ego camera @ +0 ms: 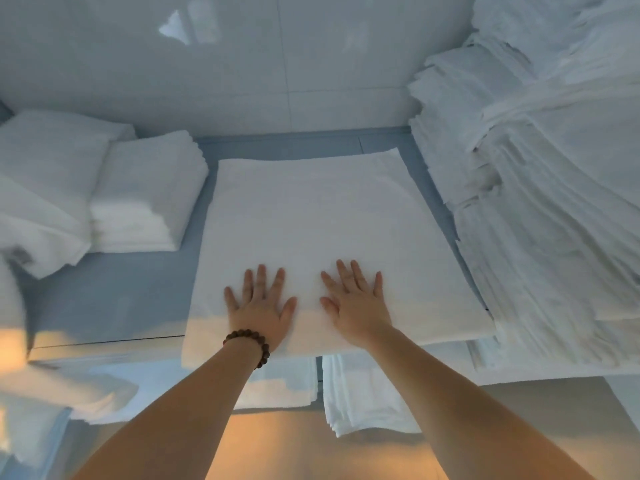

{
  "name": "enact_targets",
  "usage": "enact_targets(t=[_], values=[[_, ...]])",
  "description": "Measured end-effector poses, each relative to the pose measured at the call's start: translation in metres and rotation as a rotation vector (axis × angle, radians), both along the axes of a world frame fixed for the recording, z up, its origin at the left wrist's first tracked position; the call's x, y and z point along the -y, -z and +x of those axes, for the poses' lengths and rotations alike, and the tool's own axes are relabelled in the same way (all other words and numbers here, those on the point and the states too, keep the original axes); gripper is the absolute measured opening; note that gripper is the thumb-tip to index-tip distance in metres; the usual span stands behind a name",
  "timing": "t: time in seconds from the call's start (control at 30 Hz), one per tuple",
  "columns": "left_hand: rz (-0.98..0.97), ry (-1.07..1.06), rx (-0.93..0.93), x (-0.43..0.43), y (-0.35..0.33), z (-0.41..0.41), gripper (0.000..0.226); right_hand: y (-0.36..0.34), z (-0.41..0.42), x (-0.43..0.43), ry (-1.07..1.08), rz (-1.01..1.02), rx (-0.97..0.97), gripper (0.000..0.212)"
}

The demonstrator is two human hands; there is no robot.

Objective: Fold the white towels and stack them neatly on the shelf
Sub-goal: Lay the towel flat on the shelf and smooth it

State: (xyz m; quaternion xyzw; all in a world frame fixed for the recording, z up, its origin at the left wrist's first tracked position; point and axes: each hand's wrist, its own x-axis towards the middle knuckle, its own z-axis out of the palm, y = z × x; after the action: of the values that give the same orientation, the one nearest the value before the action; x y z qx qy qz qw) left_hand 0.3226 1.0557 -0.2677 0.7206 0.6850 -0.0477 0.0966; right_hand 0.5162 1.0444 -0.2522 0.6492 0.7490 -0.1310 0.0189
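A large folded white towel (322, 220) lies flat on the blue-grey shelf (131, 292), its near edge hanging slightly over the shelf's front. My left hand (259, 306), with a bead bracelet at the wrist, rests palm down on the towel's near part, fingers spread. My right hand (356, 303) lies flat beside it, also with fingers spread. Neither hand grips anything.
A stack of folded towels (145, 199) and a looser pile (45, 188) sit at the left. A tall stack of folded linen (540, 202) fills the right side. More folded towels (360, 396) lie on a lower level under the shelf's front. A glossy wall (242, 64) closes the back.
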Motion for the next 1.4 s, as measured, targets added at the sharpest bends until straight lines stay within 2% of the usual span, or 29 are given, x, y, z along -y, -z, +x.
enact_targets(t=[0.17,0.43,0.57,0.63,0.73,0.8,0.93,1.1,1.4], values=[[0.051,0.036,0.006,0.005,0.009,-0.042,0.065,0.017,-0.022,-0.004,0.055,0.02,0.09,0.063],[0.086,0.095,-0.006,-0.043,0.013,-0.049,0.065,0.021,-0.024,-0.041,0.08,0.066,0.103,0.064],[0.066,0.052,-0.039,-0.05,-0.002,-0.032,0.062,0.014,-0.032,-0.053,0.146,-0.004,0.092,0.061],[0.086,0.049,0.028,-0.035,-0.006,-0.012,0.06,0.013,-0.047,-0.045,0.184,-0.004,0.067,0.059],[0.02,0.087,0.065,-0.007,0.001,0.003,0.055,0.02,-0.064,-0.02,0.085,0.05,0.062,0.055],[0.022,0.06,0.035,0.002,0.007,-0.008,0.057,0.025,-0.051,-0.01,0.079,0.076,0.081,0.057],[0.06,-0.003,0.018,0.005,0.009,-0.04,0.066,0.027,0.011,0.002,0.209,0.11,0.145,0.058],[0.057,-0.038,0.018,0.007,0.007,-0.056,0.068,0.022,0.074,0.024,0.337,0.058,0.195,0.061],[0.048,-0.058,-0.017,0.014,-0.004,-0.054,0.064,0.007,0.116,0.038,0.374,-0.054,0.215,0.062]])
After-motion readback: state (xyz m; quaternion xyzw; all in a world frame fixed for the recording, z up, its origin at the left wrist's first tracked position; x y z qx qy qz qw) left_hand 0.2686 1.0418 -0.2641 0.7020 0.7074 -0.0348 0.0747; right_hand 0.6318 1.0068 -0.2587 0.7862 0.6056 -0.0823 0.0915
